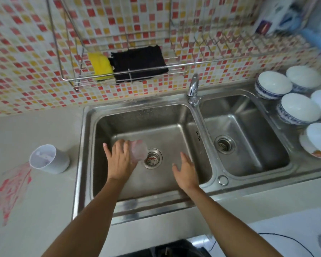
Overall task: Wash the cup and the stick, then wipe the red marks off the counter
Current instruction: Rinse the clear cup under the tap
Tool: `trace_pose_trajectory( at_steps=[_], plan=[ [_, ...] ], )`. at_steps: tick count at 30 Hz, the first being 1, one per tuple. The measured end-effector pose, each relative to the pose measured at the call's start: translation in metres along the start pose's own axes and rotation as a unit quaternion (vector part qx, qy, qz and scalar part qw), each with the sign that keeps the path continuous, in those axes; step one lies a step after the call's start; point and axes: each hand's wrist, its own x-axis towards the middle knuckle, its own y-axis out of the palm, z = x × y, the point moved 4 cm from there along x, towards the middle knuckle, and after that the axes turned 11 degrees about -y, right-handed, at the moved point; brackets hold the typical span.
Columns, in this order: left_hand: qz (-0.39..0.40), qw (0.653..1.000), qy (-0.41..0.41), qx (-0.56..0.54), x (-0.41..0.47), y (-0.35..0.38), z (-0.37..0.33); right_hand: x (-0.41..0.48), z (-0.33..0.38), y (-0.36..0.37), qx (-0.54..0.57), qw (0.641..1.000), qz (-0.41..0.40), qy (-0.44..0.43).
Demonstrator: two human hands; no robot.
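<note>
A clear plastic cup (138, 151) is tilted and blurred low in the left sink basin (174, 130), just left of the drain (152, 158). My left hand (120, 160) lies over the cup, holding it at the thumb side with the other fingers spread. To the right of the drain, my right hand (185, 171) hovers open and empty. On the counter left of the sink, a pale grey cup (48, 160) lies tipped with a whitish piece inside. Red marks (13, 184) spread from its mouth towards the counter's front. I cannot make out a stick for certain.
The faucet (193, 88) stands between the two basins, with the right basin (248, 138) beyond it. A wire rack on the tiled wall holds a yellow sponge (100, 66) and a black cloth (139, 64). Several white bowls (300, 108) sit upside down at the right.
</note>
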Motion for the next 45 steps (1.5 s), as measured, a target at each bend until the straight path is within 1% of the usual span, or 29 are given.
trace_pose_trajectory(
  at_steps=[2,4,6,8,10,13,15,18,19,21,25,28,31,34,36,38,40,43,45],
  plan=[
    [0.001,0.999,-0.009,-0.033,0.013,-0.007,-0.016,0.034,-0.006,-0.034,-0.002,0.999,-0.033,-0.002],
    [-0.003,0.997,-0.013,-0.070,0.027,-0.017,-0.036,0.074,-0.011,-0.072,0.007,0.997,-0.082,-0.004],
    [0.003,0.995,-0.002,-0.101,0.043,-0.029,-0.061,0.117,-0.015,-0.104,0.022,0.993,-0.112,0.006],
    [0.019,0.992,0.010,-0.127,0.060,-0.038,-0.086,0.158,-0.017,-0.126,0.013,0.994,-0.106,0.013],
    [0.051,0.984,0.012,-0.170,0.076,-0.042,-0.108,0.189,-0.018,-0.135,0.004,0.997,-0.082,0.007],
    [0.085,0.959,0.016,-0.270,0.099,-0.037,-0.128,0.211,-0.013,-0.130,-0.015,0.999,-0.025,-0.031],
    [0.093,0.954,0.034,-0.284,0.107,-0.038,-0.141,0.215,-0.012,-0.125,-0.043,0.997,0.000,-0.061],
    [0.094,0.940,0.031,-0.328,0.111,-0.040,-0.155,0.222,-0.009,-0.116,-0.090,0.982,0.047,-0.162],
    [0.099,0.933,0.028,-0.345,0.111,-0.040,-0.159,0.225,-0.009,-0.115,-0.106,0.977,0.051,-0.177],
    [0.122,0.923,0.030,-0.363,0.111,-0.034,-0.164,0.231,-0.011,-0.112,-0.126,0.974,0.045,-0.182],
    [0.151,0.921,0.040,-0.356,0.106,-0.029,-0.172,0.237,-0.014,-0.108,-0.144,0.972,0.036,-0.184],
    [0.139,0.919,0.031,-0.367,0.105,-0.029,-0.174,0.238,-0.018,-0.106,-0.144,0.969,0.030,-0.198],
    [0.136,0.909,0.015,-0.393,0.101,-0.032,-0.177,0.241,-0.025,-0.103,-0.121,0.973,0.017,-0.198],
    [0.146,0.899,0.015,-0.412,0.095,-0.031,-0.184,0.241,-0.025,-0.100,-0.150,0.971,0.035,-0.181],
    [0.141,0.892,0.001,-0.429,0.094,-0.031,-0.185,0.241,-0.024,-0.100,-0.165,0.970,0.042,-0.171],
    [0.139,0.893,-0.004,-0.428,0.097,-0.032,-0.185,0.242,-0.025,-0.098,-0.172,0.971,0.051,-0.160],
    [0.139,0.894,0.007,-0.425,0.098,-0.033,-0.188,0.246,-0.027,-0.094,-0.181,0.970,0.050,-0.157],
    [0.125,0.888,0.001,-0.442,0.100,-0.034,-0.188,0.261,-0.050,-0.080,-0.158,0.976,0.042,-0.144],
    [0.129,0.898,0.013,-0.420,0.100,-0.032,-0.188,0.259,-0.044,-0.083,-0.142,0.980,0.036,-0.135]
  ],
)
